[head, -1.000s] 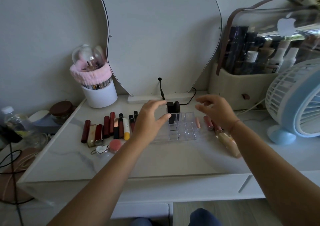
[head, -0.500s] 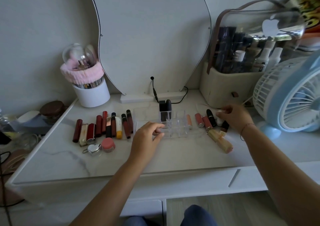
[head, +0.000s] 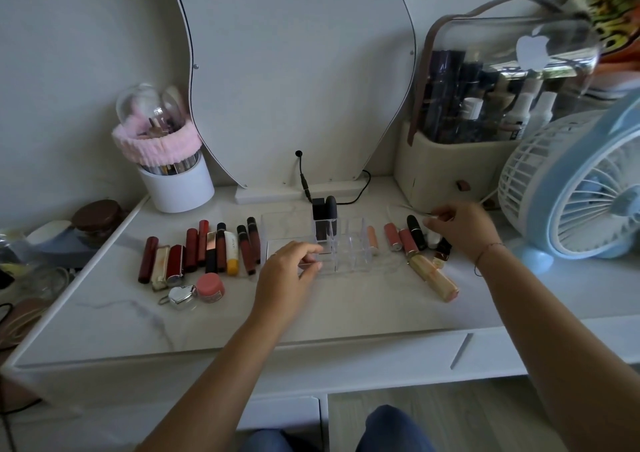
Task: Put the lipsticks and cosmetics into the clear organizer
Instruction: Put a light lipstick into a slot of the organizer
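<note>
Resting half-curled on the clear organizer [head: 341, 250], the left hand [head: 287, 271] steadies it; right hand [head: 462, 229] hovers loosely spread over lipsticks [head: 408, 242].

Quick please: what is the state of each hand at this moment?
Left hand: open, fingers resting on the clear organizer, holding nothing.
Right hand: fingers curled above the lipsticks; a grasp cannot be told.

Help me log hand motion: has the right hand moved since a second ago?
Yes. The right hand has swung rightward, away from the clear organizer, to the lipsticks near the beige storage case.
</note>
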The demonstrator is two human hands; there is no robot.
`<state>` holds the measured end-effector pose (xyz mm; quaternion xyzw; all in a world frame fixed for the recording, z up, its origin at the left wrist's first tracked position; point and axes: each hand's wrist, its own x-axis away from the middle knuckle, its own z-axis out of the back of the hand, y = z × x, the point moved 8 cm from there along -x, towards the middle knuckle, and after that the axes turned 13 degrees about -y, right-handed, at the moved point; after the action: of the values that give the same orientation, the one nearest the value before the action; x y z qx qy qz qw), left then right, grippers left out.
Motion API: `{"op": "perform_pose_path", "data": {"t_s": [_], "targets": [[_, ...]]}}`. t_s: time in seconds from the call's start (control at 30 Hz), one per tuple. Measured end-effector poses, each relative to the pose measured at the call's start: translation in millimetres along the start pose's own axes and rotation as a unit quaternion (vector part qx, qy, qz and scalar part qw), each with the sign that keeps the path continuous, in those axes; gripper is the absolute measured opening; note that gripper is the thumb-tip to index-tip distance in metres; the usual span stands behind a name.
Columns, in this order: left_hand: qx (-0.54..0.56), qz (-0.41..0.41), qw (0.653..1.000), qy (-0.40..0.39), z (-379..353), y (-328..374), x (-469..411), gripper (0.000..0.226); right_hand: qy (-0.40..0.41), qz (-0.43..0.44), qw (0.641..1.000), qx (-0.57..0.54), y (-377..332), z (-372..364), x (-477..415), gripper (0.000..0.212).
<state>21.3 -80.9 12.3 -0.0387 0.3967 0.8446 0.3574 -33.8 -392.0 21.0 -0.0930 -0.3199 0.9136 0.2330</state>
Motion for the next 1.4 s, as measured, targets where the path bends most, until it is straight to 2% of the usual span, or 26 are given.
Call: {"op": "perform_pose_path", "data": {"t_s": [0.17, 0.37, 0.7, 0.8, 0.97, 1.03, 1.1, 1.23, 1.4], "targets": [[0.001, 0.001, 1.000, 0.001, -0.9, -1.3, -0.9, 0.024, -0.006, -0.005, 1.000, 0.014, -0.3, 0.1, 11.9, 0.035], [-0.006, -0.007, 1.000, 0.004, -1.0, -1.8, -0.4, 0.024, 0.018, 0.040, 0.999, -0.007, -1.4, 3.4, 57.4, 0.027], [-0.011, -0.009, 1.000, 0.009, -0.3, -1.2, -0.5, 0.023, -0.039, 0.019, 0.997, 0.066, -10.8, -9.2, 80.2, 0.028], [-0.013, -0.006, 1.000, 0.006, -0.7, -1.6, -0.1, 0.023, -0.048, -0.008, 0.993, 0.106, -14.9, -18.0, 82.6, 0.033], [-0.005, -0.001, 1.000, 0.004, -0.3, -1.2, 0.5, 0.024, -0.065, -0.035, 0.987, 0.145, -22.3, -23.8, 81.1, 0.030], [-0.005, -0.002, 1.000, 0.004, -0.3, -0.7, 0.3, 0.024, -0.056, -0.001, 0.995, 0.087, -29.8, -20.1, 82.1, 0.035], [-0.005, -0.003, 1.000, 0.004, -0.1, -0.7, 0.4, 0.024, -0.045, 0.046, 0.998, -0.017, -42.5, -12.7, 81.2, 0.034], [-0.001, -0.003, 1.000, 0.002, -0.1, -1.4, 0.3, 0.023, -0.062, 0.111, 0.961, -0.247, -71.3, -7.4, 61.5, 0.019], [0.010, 0.001, 1.000, -0.001, 0.7, -0.4, 0.3, 0.023, -0.052, 0.167, 0.939, -0.296, -111.0, -13.4, 26.3, 0.012]]}}
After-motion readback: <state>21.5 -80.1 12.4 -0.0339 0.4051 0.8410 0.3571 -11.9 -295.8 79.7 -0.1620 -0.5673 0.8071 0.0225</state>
